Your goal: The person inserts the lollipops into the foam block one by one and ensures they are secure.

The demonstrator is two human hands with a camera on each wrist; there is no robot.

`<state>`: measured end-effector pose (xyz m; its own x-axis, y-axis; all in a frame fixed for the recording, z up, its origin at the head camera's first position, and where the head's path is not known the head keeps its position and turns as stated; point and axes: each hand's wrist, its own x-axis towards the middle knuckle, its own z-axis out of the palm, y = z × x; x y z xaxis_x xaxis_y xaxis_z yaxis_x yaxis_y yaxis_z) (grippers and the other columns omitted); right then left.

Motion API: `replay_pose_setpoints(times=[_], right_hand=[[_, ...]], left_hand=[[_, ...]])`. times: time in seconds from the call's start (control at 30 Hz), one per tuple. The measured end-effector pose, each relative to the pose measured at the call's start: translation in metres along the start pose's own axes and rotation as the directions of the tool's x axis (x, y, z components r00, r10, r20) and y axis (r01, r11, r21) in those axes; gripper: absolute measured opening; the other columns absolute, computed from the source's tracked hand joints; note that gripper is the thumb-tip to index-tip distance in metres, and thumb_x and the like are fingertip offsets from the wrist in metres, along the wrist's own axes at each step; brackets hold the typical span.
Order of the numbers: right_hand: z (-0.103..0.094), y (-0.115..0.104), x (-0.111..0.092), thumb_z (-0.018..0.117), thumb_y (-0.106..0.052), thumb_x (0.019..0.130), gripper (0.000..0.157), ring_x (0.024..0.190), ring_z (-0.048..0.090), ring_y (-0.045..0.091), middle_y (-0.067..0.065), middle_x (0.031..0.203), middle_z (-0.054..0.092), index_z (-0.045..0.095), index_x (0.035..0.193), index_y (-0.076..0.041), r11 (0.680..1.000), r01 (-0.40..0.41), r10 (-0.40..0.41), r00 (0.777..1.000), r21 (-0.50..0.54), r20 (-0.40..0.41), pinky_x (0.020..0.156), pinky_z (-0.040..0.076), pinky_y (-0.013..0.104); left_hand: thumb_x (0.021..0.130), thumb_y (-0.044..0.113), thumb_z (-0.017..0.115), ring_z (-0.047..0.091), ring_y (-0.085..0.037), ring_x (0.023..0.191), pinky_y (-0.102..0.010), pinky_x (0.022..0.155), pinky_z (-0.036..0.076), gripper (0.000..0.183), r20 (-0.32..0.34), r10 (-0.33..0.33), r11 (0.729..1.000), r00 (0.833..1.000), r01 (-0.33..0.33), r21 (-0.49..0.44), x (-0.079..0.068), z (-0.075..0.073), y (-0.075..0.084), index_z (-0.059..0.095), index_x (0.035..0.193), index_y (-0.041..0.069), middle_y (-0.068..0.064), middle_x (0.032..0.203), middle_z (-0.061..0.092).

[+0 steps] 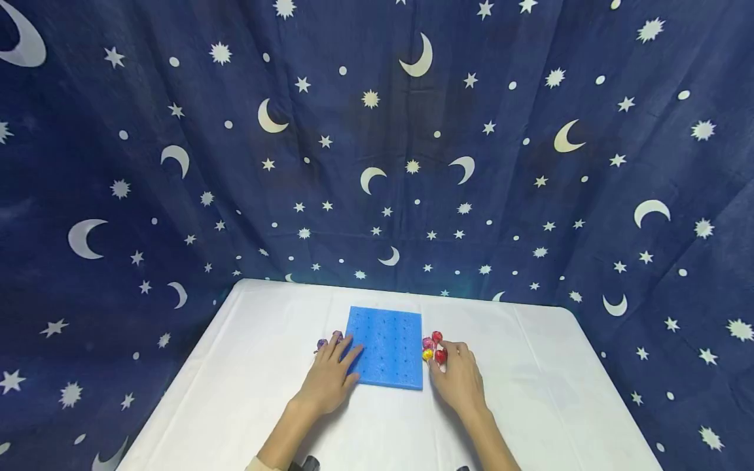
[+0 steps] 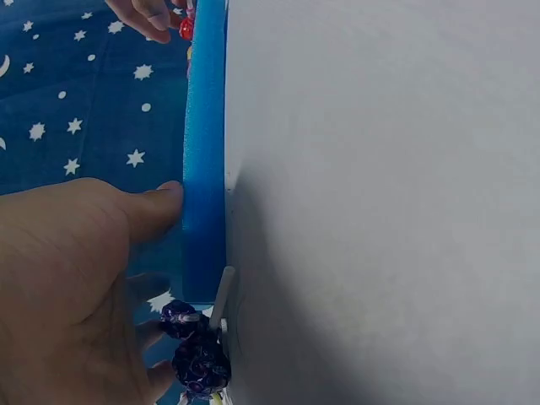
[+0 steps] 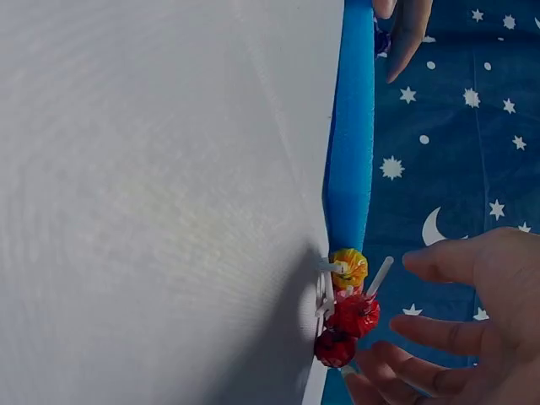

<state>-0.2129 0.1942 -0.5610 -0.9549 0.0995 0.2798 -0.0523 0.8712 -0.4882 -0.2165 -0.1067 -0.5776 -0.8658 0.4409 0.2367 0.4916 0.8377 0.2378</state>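
Note:
A blue foam board [image 1: 385, 347] with rows of small dark holes lies flat on the table. My left hand [image 1: 326, 379] has its fingers spread over the board's left edge, and in the left wrist view the thumb is against its side. Purple-wrapped lollipops [image 2: 201, 367] lie beside the fingertips of that hand, partly hidden by them in the head view. Right of the board, a yellow lollipop [image 1: 427, 354], a pink one [image 1: 427, 343] and red lollipops [image 1: 440, 356] lie bunched. My right hand [image 1: 462, 379] reaches them with loosely bent, parted fingers; none looks gripped in the right wrist view.
A white cloth covers the table [image 1: 565, 392]. Behind it and along the sides hangs a dark blue curtain [image 1: 330, 190] printed with moons and stars. A small black object [image 1: 310, 464] shows at the left wrist.

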Motion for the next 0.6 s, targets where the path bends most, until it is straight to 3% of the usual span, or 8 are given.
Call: replay_pose_setpoints(times=[0.33, 0.6], right_hand=[[0.002, 0.004, 0.013, 0.080, -0.022, 0.088, 0.042, 0.070, 0.059, 0.022, 0.011, 0.093, 0.062, 0.072, 0.122, -0.001, 0.999, -0.002, 0.003, 1.000, -0.046, 0.006, 0.063, 0.057, 0.044], [0.003, 0.008, 0.017, 0.081, -0.022, 0.087, 0.037, 0.067, 0.062, 0.023, 0.008, 0.083, 0.067, 0.074, 0.118, -0.003, 0.998, -0.003, 0.006, 0.999, -0.065, 0.049, 0.057, 0.055, 0.041]], left_hand=[[0.108, 0.038, 0.056, 0.020, -0.048, 0.155, -0.068, 0.124, 0.019, 0.055, 0.009, -0.018, 0.999, 1.000, 0.018, 0.030, 0.005, 0.001, -0.002, 0.049, 0.155, 0.013, -0.017, 0.165, 0.036], [0.107, 0.038, 0.058, 0.020, -0.049, 0.155, -0.069, 0.123, 0.017, 0.055, 0.010, -0.041, 0.999, 0.999, 0.041, -0.012, 0.003, 0.003, -0.001, 0.049, 0.155, 0.014, -0.015, 0.163, 0.041]])
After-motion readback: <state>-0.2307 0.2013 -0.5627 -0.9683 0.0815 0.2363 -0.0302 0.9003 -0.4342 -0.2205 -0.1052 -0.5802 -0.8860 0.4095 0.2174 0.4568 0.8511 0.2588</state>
